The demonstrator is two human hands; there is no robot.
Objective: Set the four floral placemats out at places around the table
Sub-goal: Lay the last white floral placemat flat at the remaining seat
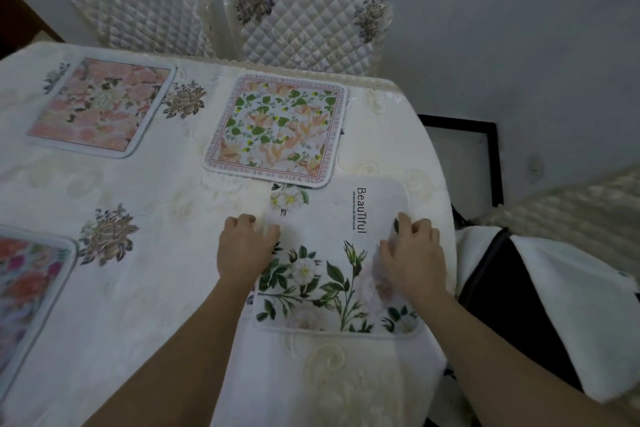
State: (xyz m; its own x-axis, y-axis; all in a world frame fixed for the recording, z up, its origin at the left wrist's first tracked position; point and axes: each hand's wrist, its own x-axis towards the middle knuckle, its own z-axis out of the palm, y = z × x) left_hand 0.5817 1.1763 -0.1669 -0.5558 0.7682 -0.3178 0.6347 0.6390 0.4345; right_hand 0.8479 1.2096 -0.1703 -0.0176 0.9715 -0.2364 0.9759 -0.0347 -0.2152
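Observation:
Four floral placemats lie on the table (pixel 166 288) with its cream cloth. A white one with white roses and the word "Beautiful" (pixel 332 253) lies flat near the right edge. My left hand (pixel 244 246) grips its left edge with curled fingers. My right hand (pixel 410 253) rests on its right side, fingers bent on the mat. A green-and-orange leaf mat (pixel 277 130) lies just beyond it, close to its far corner. A pink rose mat (pixel 104 104) sits at the far left. A bright red-and-pink mat (pixel 27 295) is cut off at the left.
Two quilted white chairs (pixel 145 7) (pixel 308 17) stand at the table's far side. To the right is a dark chair with a white cover (pixel 540 305), a black-framed panel (pixel 460 159) on the floor, and grey floor beyond.

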